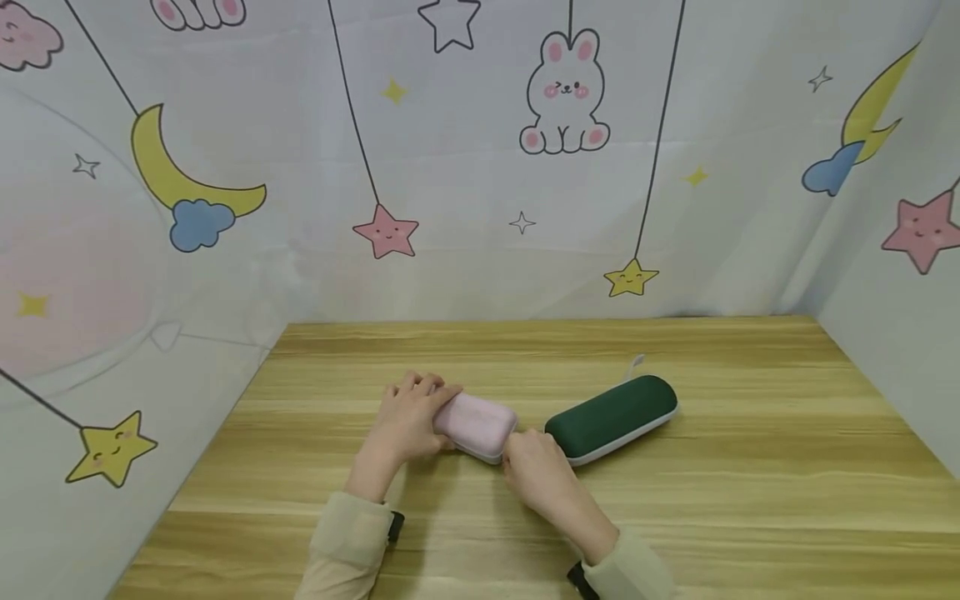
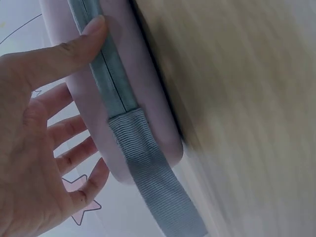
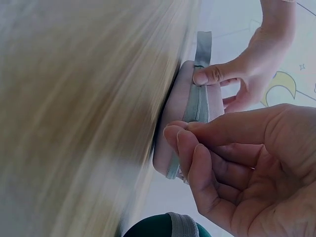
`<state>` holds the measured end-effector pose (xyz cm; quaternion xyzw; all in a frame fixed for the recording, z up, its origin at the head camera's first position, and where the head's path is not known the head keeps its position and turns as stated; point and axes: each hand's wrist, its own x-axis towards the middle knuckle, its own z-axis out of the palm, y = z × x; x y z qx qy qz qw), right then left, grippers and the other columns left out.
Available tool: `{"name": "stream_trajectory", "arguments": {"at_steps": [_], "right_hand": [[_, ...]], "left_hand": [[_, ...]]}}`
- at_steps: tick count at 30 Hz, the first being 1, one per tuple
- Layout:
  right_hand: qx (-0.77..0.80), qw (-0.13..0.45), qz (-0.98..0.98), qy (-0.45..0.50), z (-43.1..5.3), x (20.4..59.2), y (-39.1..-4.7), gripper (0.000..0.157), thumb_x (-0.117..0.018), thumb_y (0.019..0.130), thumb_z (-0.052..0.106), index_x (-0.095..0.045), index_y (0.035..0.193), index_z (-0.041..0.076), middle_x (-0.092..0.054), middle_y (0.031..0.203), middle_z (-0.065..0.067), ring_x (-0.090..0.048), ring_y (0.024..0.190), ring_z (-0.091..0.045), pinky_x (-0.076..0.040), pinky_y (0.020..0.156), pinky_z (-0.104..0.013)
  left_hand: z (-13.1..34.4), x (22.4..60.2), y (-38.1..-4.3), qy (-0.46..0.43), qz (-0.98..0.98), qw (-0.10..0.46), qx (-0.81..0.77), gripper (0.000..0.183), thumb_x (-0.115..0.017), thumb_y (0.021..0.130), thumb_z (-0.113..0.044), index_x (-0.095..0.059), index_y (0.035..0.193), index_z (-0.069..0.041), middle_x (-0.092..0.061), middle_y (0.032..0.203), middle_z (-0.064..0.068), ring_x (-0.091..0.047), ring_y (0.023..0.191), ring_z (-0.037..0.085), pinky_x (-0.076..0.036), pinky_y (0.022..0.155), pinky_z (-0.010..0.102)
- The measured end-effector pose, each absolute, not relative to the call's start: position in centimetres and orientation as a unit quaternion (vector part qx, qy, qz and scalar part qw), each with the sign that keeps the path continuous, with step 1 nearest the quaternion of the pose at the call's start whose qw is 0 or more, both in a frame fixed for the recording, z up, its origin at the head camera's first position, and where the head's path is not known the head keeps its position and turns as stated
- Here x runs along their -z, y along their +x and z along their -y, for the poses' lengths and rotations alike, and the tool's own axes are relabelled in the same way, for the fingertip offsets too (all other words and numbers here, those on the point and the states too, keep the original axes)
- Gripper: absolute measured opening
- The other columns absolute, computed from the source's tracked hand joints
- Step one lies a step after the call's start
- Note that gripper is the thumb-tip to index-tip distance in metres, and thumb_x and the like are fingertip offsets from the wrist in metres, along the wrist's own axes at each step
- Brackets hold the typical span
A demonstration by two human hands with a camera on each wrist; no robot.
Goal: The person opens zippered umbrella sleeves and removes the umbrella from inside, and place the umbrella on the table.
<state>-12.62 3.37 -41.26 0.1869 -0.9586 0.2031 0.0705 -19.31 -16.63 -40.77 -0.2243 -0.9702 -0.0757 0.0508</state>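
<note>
A pink zip case [image 1: 477,422] lies on the table in the head view. My left hand [image 1: 408,414] grips its left end, the thumb [image 2: 89,42] across the grey-green zip band [image 2: 111,81] and the fingers round the far side. A ribbed fabric tab [image 2: 155,173] sticks out from that end. At the case's right end, my right hand [image 1: 538,468] pinches the zip with thumb and forefinger [image 3: 180,131], the other fingers curled; the zip pull is hidden between the fingertips. Along its visible length the zip [image 3: 198,103] is closed.
A dark green case [image 1: 615,417] with a pale base lies just right of my right hand, with a light strap [image 1: 636,363] at its far end. The wooden table [image 1: 750,500] meets a patterned cloth backdrop [image 1: 465,275] at the back and sides.
</note>
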Motion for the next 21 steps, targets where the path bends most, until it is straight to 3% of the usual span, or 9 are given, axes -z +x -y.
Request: {"name": "stream_trajectory", "arguments": {"at_steps": [21], "right_hand": [[-0.198, 0.073, 0.961, 0.178, -3.38, 41.32, -12.84, 0.047, -0.061, 0.083, -0.004, -0.032, 0.051, 0.016, -0.021, 0.053, 0.006, -0.02, 0.05, -0.008, -0.019, 0.043, -0.02]], "left_hand": [[15.98, 40.67, -18.44, -0.204, 0.975, 0.089, 0.017, 0.077, -0.086, 0.061, -0.049, -0.063, 0.128, -0.019, -0.063, 0.114, 0.005, -0.051, 0.104, 0.026, -0.045, 0.082, 0.045]]}}
